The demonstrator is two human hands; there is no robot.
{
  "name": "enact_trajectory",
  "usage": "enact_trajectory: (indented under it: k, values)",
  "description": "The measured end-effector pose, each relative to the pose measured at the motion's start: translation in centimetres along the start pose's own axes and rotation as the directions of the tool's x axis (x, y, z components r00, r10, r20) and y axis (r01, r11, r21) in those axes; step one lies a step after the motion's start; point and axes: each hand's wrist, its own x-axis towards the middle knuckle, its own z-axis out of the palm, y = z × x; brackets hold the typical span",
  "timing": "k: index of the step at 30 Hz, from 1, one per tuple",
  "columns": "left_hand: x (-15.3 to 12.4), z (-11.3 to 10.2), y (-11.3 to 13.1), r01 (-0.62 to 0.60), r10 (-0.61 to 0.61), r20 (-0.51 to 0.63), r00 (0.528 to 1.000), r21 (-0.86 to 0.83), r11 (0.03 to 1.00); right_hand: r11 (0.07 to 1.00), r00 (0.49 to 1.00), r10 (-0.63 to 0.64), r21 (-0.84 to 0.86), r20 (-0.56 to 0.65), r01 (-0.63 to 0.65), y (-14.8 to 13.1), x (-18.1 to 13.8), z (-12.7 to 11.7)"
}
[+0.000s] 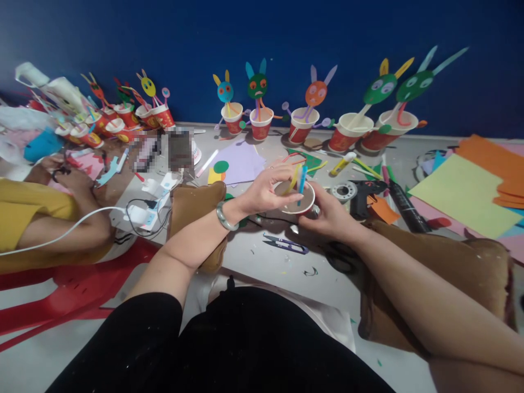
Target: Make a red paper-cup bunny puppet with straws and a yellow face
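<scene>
We are holding a small red paper cup (306,206) just above the grey floor (262,262), between our knees. Our right hand (327,217) is gripping it from the side, fingers wrapped around its wall. Our left hand (268,188) is reaching over the rim, its fingers pinching a yellow paper strip (293,180) that is standing in the cup beside a blue paper strip (302,183). Small purple thread snips (286,244) are lying on the floor nearby, and a black glue gun (362,197) is lying to the right.

Pixelated patch (164,148); cup (291,205) hides right hand's (327,215) fingers.
</scene>
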Motion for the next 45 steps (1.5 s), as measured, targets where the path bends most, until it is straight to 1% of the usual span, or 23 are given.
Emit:
enact_trajectory:
  k: [4,9,12,15,20,23,27,31,35,37,40,43,45]
  values:
    - [-0.1,0.2,-0.3,-0.029,0.029,-0.030,0.999,0.015,0.999,1.000,1.000,0.024,0.010,-0.008,-0.024,0.2,-0.1,0.3]
    - [-0.4,0.2,-0.3,0.008,-0.007,-0.061,0.998,0.012,1.000,0.998,0.999,0.047,0.040,-0.011,-0.046,0.3,-0.1,0.3]
    - [-0.4,0.2,0.1,0.031,-0.030,-0.044,0.999,0.013,0.999,0.995,0.998,0.070,0.072,-0.010,-0.069,0.4,-0.1,0.4]
    - [-0.4,0.3,0.4,0.029,-0.029,-0.017,0.999,0.010,1.000,0.990,0.996,0.093,0.105,-0.006,-0.092,0.4,-0.1,0.5]
    - [-0.4,0.4,0.5,0.042,-0.042,0.002,0.999,0.016,0.999,0.979,0.990,0.140,0.148,0.016,-0.141,0.4,-0.2,0.6]
    - [-0.4,0.4,0.3,0.047,-0.047,0.009,0.999,-0.011,0.999,0.978,0.989,0.145,0.146,0.029,-0.148,0.4,-0.2,0.5]
    - [-0.4,0.8,-0.1,0.008,-0.011,-0.037,0.999,-0.089,0.996,0.974,0.989,0.142,0.171,0.033,-0.146,0.3,-0.1,0.5]
    - [-0.5,1.4,-0.3,0.036,-0.045,-0.062,0.997,-0.140,0.990,0.968,0.988,0.151,0.200,0.023,-0.152,0.1,0.1,0.3]
    - [-0.6,1.8,0.3,0.066,-0.077,-0.055,0.996,-0.182,0.981,0.965,0.987,0.162,0.204,0.019,-0.163,-0.2,0.1,0.1]
    - [-0.5,1.8,0.6,0.056,-0.070,-0.061,0.996,-0.205,0.977,0.964,0.985,0.173,0.199,0.021,-0.174,-0.4,0.1,0.0]
    - [-0.5,1.8,0.6,0.023,-0.044,-0.107,0.993,-0.191,0.981,0.950,0.979,0.201,0.238,0.025,-0.201,-0.9,0.1,-0.2]
    - [-0.6,1.7,0.3,-0.003,-0.024,-0.178,0.984,-0.148,0.989,0.925,0.972,0.236,0.302,0.018,-0.230,-1.3,0.1,-0.3]
    - [-0.7,1.8,0.0,-0.010,-0.018,-0.205,0.979,-0.132,0.991,0.922,0.969,0.248,0.306,0.007,-0.238,-1.4,0.1,-0.2]
